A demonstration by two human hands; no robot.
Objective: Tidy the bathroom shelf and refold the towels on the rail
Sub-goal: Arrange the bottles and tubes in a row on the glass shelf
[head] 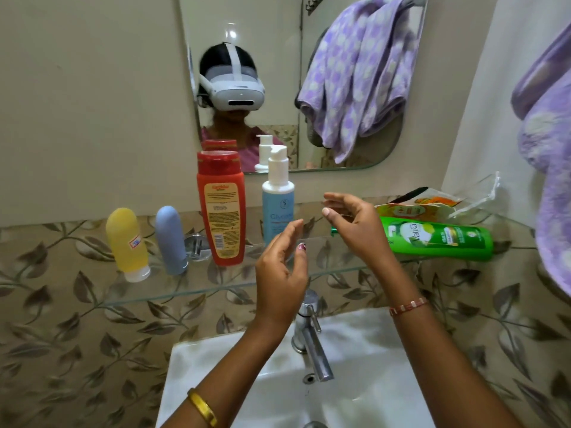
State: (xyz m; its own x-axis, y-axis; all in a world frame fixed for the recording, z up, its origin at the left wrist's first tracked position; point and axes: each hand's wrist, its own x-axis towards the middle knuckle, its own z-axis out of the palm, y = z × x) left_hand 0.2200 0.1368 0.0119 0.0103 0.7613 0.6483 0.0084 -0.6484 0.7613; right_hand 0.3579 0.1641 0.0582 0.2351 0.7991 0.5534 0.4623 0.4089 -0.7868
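Both hands hover empty over the glass shelf [191, 293], left hand [282, 270] and right hand [352, 225] with fingers loosely spread. A green bottle [438, 239] lies sideways there; the purple towel [550, 180] hangs right.

On the clear glass shelf [216, 290], the tall red plastic bottle [221, 208] stands mid-left. Left of it stand the small blue tube [171, 239], then the small yellow tube [127, 243]. Right of it stands the white pump bottle [278, 196], and farther right the green shampoo bottle [438, 237] lies on its side.
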